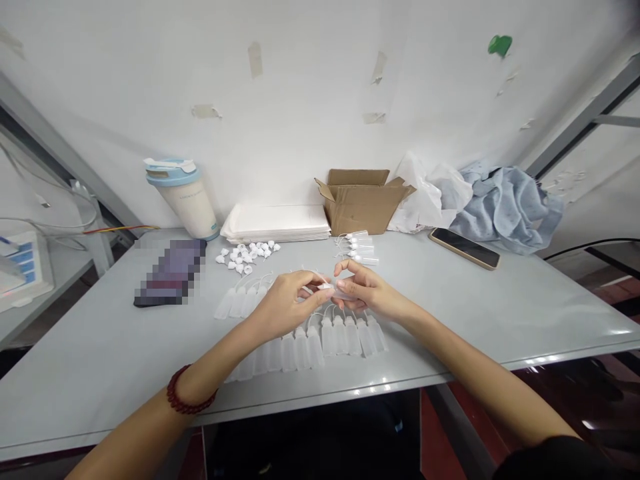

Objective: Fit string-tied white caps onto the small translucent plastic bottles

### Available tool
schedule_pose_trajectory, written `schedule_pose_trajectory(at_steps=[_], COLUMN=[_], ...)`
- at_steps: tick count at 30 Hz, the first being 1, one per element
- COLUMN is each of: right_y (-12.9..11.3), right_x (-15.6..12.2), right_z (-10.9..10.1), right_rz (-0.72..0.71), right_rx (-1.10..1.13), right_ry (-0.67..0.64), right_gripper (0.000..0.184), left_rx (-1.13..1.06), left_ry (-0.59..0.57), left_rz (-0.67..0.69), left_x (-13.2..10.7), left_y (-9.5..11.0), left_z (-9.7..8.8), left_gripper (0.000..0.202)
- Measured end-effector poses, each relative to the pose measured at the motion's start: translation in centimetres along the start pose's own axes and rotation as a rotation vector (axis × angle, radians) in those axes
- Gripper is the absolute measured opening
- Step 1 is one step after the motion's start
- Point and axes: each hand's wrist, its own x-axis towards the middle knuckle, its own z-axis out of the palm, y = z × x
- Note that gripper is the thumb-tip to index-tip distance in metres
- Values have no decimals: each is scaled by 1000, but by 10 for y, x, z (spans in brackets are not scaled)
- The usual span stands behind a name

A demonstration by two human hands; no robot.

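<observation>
From my remote seat I see the left hand pinching the white tip of 1 small translucent bottle, with the fingers of the right hand curled around its body. I have it between the 2 hands, over the grey table, near the laid-out bottles and loose white caps.

Both hands close together, apparently curled
</observation>
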Motion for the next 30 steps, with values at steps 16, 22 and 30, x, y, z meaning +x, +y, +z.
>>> schedule_pose_trajectory(at_steps=[16,22,30], right_y=[4,3,0], right_x=[2,1,2], right_z=[2,-2,0], right_rz=[-183,-113,-162], right_rx=[-345,-274,-177], right_ry=[244,211,224], right_gripper=[29,40,33], left_rx=[-67,172,72], left_ry=[142,291,102], left_rz=[-63,316,6], left_x=[4,0,0], left_y=[-4,-12,1], left_z=[-5,4,-3], left_gripper=[18,9,28])
